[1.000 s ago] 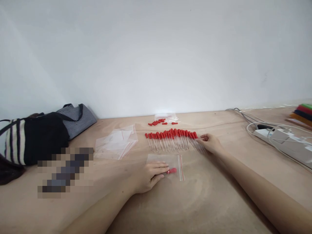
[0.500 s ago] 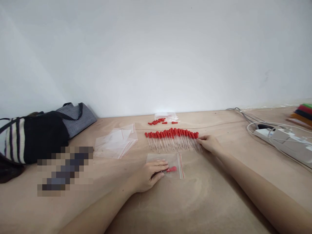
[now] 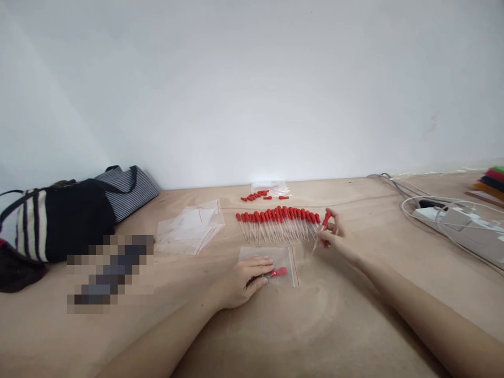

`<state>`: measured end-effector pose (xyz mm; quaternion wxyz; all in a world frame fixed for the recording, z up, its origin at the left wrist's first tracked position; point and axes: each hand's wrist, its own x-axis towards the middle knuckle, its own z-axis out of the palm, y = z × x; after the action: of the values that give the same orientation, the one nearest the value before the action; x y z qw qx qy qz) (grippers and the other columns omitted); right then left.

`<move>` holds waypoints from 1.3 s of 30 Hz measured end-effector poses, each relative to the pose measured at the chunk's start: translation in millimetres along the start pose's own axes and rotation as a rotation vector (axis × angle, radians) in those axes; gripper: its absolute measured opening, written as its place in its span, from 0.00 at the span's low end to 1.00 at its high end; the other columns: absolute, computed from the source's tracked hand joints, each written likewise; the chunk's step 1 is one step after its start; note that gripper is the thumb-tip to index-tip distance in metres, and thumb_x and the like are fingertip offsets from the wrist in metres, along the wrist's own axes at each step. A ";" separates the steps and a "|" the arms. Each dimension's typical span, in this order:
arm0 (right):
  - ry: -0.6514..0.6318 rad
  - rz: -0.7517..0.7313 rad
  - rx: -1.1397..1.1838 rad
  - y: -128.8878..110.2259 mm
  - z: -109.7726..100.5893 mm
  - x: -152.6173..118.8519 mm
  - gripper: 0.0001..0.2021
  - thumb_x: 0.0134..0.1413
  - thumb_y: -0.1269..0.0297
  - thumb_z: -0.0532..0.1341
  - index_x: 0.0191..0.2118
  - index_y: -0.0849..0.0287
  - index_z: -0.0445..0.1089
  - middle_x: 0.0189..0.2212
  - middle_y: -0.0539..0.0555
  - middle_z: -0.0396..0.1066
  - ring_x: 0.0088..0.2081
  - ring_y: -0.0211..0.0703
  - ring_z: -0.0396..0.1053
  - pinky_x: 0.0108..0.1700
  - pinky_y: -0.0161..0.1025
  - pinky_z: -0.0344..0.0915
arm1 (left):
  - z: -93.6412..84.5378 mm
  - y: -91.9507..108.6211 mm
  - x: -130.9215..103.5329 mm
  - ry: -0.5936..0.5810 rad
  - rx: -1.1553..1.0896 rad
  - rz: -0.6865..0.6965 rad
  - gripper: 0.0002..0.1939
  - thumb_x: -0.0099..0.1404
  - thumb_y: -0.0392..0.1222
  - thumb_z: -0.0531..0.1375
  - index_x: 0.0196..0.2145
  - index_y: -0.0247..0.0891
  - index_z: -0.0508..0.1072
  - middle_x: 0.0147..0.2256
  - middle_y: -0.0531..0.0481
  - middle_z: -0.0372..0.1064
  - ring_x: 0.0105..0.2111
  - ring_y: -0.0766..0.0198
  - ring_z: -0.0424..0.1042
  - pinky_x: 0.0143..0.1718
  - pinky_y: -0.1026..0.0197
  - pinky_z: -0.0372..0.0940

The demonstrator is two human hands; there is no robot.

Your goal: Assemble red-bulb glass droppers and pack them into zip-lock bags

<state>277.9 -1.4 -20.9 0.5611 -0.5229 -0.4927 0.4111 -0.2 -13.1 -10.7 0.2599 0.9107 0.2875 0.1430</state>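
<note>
Flat on a clear zip bag (image 3: 248, 253) rests my left hand (image 3: 254, 275), its fingers stretched out and the thumb apart. Within that bag lies a dropper, its red bulb (image 3: 280, 271) showing through the plastic beyond the fingertips and its stem mostly hidden by the hand. My right hand (image 3: 331, 234) pinches one glass dropper (image 3: 326, 218), held tilted with the bulb up and the tip down toward the table. Left of this hand, a row of red-bulbed droppers (image 3: 277, 218) lies side by side.
Loose red bulbs (image 3: 252, 197) lie behind the row, near another clear bag (image 3: 270, 186). Zip bags (image 3: 189, 231) are stacked to the left. Fabric bags (image 3: 74, 220) and a pixelated dark patch (image 3: 114, 270) are farther left. On the right are a white power strip (image 3: 460, 231) and cables.
My right hand has picked the dropper up from the row's right end and tilted it, bulb upward. My left hand stays on the zip bag. The view has shifted slightly.
</note>
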 end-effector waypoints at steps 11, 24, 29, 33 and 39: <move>0.044 -0.039 0.159 1.4 27.4 -20.5 0.25 0.42 0.55 0.60 0.44 0.54 0.48 0.19 0.41 0.61 0.17 0.33 0.62 0.21 0.32 0.58 | -2.0 3.9 0.0 -0.010 0.006 -0.017 0.18 0.63 0.40 0.49 0.51 0.40 0.64 0.52 0.48 0.60 0.53 0.62 0.57 0.55 0.55 0.53; 0.008 0.096 0.189 6.5 40.9 -29.2 0.26 0.34 0.49 0.63 0.38 0.57 0.55 0.21 0.45 0.63 0.23 0.36 0.67 0.29 0.36 0.65 | -0.7 1.8 -0.4 0.001 0.048 -0.031 0.19 0.63 0.40 0.49 0.52 0.40 0.61 0.53 0.48 0.59 0.54 0.62 0.56 0.55 0.56 0.53; -0.105 0.185 0.171 4.4 38.1 -30.4 0.20 0.34 0.53 0.64 0.33 0.61 0.63 0.22 0.49 0.67 0.24 0.34 0.66 0.31 0.34 0.64 | -2.2 3.4 -2.9 0.028 0.059 -0.091 0.22 0.62 0.43 0.51 0.54 0.39 0.57 0.54 0.47 0.57 0.54 0.60 0.56 0.54 0.54 0.54; -0.167 0.163 0.006 3.0 39.8 -32.3 0.19 0.35 0.57 0.64 0.35 0.60 0.64 0.25 0.48 0.66 0.15 0.27 0.57 0.15 0.29 0.55 | -1.5 2.6 -4.0 0.043 0.045 -0.110 0.24 0.62 0.43 0.52 0.55 0.41 0.55 0.54 0.47 0.57 0.53 0.59 0.58 0.53 0.53 0.55; -0.289 0.107 -0.095 4.4 46.1 -34.4 0.16 0.39 0.61 0.63 0.34 0.58 0.59 0.29 0.49 0.68 0.14 0.26 0.56 0.14 0.27 0.50 | 0.1 1.1 -3.5 0.052 0.022 -0.078 0.24 0.62 0.43 0.51 0.56 0.43 0.53 0.54 0.48 0.56 0.52 0.60 0.58 0.52 0.55 0.55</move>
<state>226.7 -26.1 -31.0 0.4363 -0.5098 -0.5588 0.4874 -2.5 -16.0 -10.5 0.2476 0.8975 0.3312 0.1531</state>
